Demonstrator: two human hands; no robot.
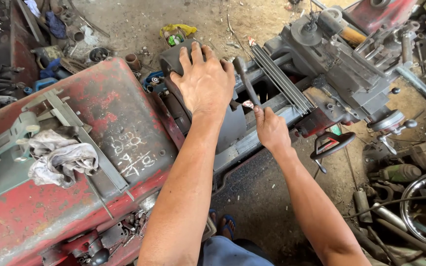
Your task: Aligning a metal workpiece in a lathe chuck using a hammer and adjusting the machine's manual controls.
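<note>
Head view, left hand fingers spread on dark chuck, right hand fingers gripping lever

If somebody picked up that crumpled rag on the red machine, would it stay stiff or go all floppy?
The rag would probably go floppy: it lies in soft folds and wrinkles on the red cover. It likely weighs little, being thin cloth. It probably would not roll or slide far if pushed, just bunch up. It looks grimy, so maybe a bit greasy to touch.
</note>
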